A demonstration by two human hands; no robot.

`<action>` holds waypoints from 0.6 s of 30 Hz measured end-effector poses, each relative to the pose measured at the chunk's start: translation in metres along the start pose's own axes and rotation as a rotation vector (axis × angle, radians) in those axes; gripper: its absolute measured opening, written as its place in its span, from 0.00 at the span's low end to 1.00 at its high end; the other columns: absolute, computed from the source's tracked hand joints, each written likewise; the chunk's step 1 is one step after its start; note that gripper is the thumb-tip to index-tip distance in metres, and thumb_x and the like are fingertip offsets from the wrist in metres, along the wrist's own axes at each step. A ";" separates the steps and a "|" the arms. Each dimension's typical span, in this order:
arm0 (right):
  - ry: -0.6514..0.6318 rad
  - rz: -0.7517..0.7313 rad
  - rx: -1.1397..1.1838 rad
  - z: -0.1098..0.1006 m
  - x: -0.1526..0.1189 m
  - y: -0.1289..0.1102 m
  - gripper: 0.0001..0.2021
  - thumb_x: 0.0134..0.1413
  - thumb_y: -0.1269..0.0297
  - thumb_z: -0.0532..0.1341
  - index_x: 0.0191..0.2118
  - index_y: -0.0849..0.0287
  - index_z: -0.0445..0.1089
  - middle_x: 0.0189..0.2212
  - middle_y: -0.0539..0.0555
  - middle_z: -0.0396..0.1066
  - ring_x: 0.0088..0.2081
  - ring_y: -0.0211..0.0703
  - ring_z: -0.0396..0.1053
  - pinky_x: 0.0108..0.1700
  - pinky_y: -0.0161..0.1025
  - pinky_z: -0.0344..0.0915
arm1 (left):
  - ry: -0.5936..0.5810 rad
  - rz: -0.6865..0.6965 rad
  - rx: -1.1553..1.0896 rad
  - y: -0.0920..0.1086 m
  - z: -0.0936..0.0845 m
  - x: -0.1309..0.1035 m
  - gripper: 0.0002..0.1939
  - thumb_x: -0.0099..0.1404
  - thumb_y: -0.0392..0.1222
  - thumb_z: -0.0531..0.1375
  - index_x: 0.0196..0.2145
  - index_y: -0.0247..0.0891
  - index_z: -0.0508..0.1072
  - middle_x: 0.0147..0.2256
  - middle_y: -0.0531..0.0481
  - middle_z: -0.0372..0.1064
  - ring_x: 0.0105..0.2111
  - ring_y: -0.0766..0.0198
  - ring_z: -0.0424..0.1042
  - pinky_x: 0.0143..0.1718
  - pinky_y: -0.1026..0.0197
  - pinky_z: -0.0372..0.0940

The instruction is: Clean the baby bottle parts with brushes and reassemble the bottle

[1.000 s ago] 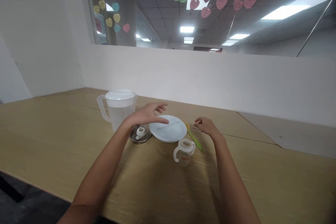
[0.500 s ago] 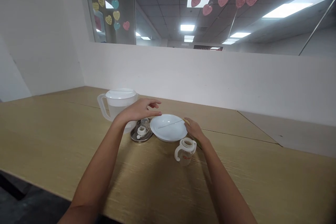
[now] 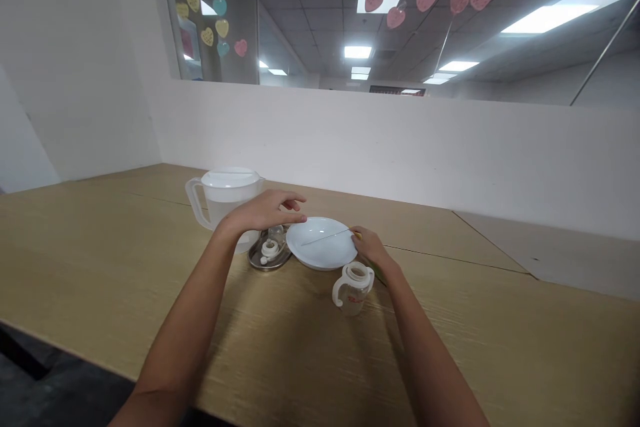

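Note:
A white bowl (image 3: 320, 255) lies on the wooden table between my hands. My right hand (image 3: 369, 244) is closed at the bowl's right rim on the end of a thin stick (image 3: 327, 237), which reaches across the bowl. My left hand (image 3: 273, 208) hovers at the bowl's upper left, fingers apart and holding nothing. Below it, a small metal tray (image 3: 257, 261) carries a white bottle collar (image 3: 270, 250) and a clear cap. A clear bottle with two white handles (image 3: 354, 288) stands upright and uncapped in front of the bowl, near my right wrist.
A lidded translucent pitcher (image 3: 220, 203) stands behind my left wrist, its handle to the left. Some green object, partly hidden, lies under my right wrist. Behind the table (image 3: 450, 320) rises a white wall with a window bearing heart-shaped notes.
The fingers of my right hand have shifted slightly on the end of the stick. My left hand has stayed almost still.

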State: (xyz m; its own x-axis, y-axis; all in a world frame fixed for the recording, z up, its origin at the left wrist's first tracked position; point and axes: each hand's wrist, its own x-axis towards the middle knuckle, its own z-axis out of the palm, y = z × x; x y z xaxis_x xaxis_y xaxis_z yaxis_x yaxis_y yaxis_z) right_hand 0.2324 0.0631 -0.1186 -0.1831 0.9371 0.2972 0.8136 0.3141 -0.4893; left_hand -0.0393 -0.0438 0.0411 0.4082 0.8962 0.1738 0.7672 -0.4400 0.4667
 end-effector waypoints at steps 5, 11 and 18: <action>-0.025 0.034 0.002 -0.001 0.000 -0.003 0.20 0.51 0.72 0.50 0.50 0.62 0.66 0.48 0.57 0.68 0.47 0.42 0.65 0.49 0.34 0.56 | 0.007 -0.018 0.053 -0.004 -0.001 0.002 0.32 0.56 0.58 0.54 0.54 0.37 0.63 0.48 0.45 0.67 0.45 0.58 0.67 0.44 0.63 0.60; -0.037 0.028 0.036 -0.002 -0.002 -0.010 0.21 0.47 0.76 0.50 0.47 0.59 0.70 0.47 0.56 0.70 0.47 0.43 0.65 0.49 0.33 0.57 | -0.067 -0.181 0.367 -0.022 0.020 0.026 0.22 0.62 0.47 0.50 0.51 0.34 0.66 0.47 0.42 0.68 0.43 0.60 0.68 0.41 0.65 0.60; -0.018 0.038 0.077 0.003 0.002 -0.012 0.26 0.44 0.80 0.49 0.50 0.61 0.67 0.50 0.55 0.67 0.49 0.41 0.64 0.52 0.33 0.55 | -0.239 -0.390 0.498 -0.060 0.061 0.053 0.09 0.52 0.34 0.57 0.29 0.27 0.75 0.31 0.32 0.74 0.31 0.55 0.72 0.33 0.62 0.63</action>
State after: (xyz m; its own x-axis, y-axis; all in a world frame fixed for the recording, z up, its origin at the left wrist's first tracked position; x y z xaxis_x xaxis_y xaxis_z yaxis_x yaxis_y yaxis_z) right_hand 0.2212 0.0613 -0.1146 -0.1638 0.9509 0.2627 0.7755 0.2887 -0.5614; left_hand -0.0338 0.0262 -0.0309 0.1092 0.9827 -0.1493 0.9937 -0.1118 -0.0089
